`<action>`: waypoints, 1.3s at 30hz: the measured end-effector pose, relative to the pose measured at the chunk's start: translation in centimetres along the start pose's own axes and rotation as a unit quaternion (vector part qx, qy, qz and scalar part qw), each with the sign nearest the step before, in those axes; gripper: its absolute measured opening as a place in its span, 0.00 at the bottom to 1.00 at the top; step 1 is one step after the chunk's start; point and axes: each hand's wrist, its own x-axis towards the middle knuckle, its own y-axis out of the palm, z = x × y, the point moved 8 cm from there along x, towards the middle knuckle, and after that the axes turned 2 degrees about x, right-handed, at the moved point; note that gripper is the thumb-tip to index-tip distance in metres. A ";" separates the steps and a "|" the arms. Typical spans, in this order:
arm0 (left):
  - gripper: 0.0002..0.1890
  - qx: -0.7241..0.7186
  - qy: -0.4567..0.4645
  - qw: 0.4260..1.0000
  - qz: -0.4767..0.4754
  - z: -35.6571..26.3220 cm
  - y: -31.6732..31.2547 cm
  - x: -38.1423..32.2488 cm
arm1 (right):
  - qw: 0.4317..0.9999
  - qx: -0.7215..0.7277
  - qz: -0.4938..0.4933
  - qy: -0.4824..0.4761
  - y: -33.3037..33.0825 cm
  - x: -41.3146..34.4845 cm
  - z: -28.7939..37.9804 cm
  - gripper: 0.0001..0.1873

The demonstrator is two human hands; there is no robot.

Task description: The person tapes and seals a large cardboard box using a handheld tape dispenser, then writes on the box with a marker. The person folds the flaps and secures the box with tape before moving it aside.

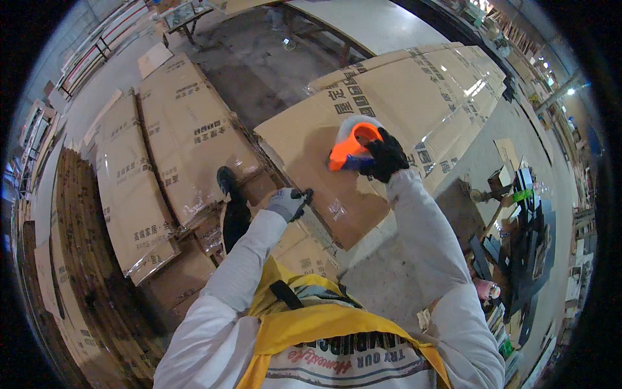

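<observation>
My right hand [386,155], in a black glove, grips an orange tape dispenser [347,150] with a roll of clear tape, held above a large flat cardboard sheet [340,209]. My left hand [290,203], in a grey and black glove, is at the sheet's near left edge with its fingers curled together; whether something thin is between them cannot be told. A strip of clear tape [336,210] lies on the cardboard between the two hands. Printed cardboard with shiny tape on it [427,92] stretches away to the upper right.
Taped cardboard packages [182,136] lie to the left, beside a stack of cardboard [87,233] at the far left. One black shoe [226,180] shows between packages. Dark strips and offcuts [525,233] are heaped on the floor at right. A white-topped table [364,24] stands beyond.
</observation>
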 end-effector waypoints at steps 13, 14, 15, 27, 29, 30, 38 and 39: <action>0.25 0.077 0.616 0.783 0.044 -20.5 -0.4 -11.1 | 0.987 -0.147 0.040 -0.045 -1.5 -17.3 5.5 0.47; 0.18 0.073 0.611 0.787 0.040 -20.9 0.1 -10.7 | 0.996 0.040 0.042 0.061 -1.6 -17.8 4.5 0.48; 0.18 0.021 0.548 0.834 0.063 -20.8 0.7 -9.4 | 0.979 0.146 0.025 0.138 -1.5 -18.5 3.8 0.49; 0.13 -0.108 0.291 0.921 0.236 -21.4 5.7 -7.4 | 0.944 -0.279 -0.172 -0.030 -2.7 -22.0 6.3 0.50; 0.14 -0.227 0.250 0.895 0.292 -21.4 6.2 -7.2 | 0.952 -0.249 -0.176 -0.041 -3.1 -22.5 5.8 0.49; 0.14 -0.282 0.231 0.876 0.316 -21.3 6.5 -7.0 | 0.953 -0.238 -0.178 -0.052 -3.2 -22.7 5.7 0.48; 0.18 -0.327 0.244 0.861 0.304 -21.8 6.2 -4.9 | 0.972 -0.018 -0.232 0.029 -5.6 -24.1 1.9 0.43; 0.19 -0.288 0.266 0.883 0.259 -22.0 5.8 -5.0 | 0.970 0.058 -0.231 0.037 -5.9 -24.2 1.3 0.42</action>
